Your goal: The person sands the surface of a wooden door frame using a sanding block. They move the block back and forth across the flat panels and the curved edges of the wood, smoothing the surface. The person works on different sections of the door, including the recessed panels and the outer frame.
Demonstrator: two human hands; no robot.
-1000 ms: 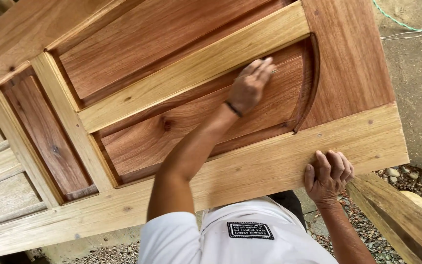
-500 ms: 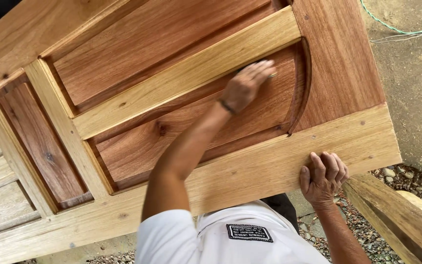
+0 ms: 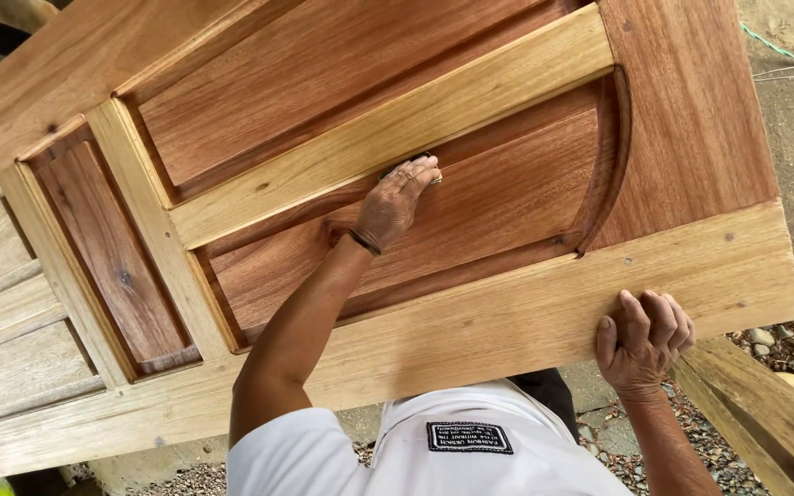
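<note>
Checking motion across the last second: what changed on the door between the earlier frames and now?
The left hand slid back along the reddish recessed panel, away from its curved end and toward the panel's middle, staying flat against the wood under the pale rail. Something small is pressed under its fingers; what it is cannot be told. The right hand stayed gripping the near edge of the wooden door, which did not visibly shift.

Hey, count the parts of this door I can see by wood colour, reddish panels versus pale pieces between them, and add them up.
Reddish-brown sunken wooden panels: 3, upper, arched one under the left hand, small side one.
Pale yellow wooden rails between them: 2, long, short.
Total: 5.
</note>
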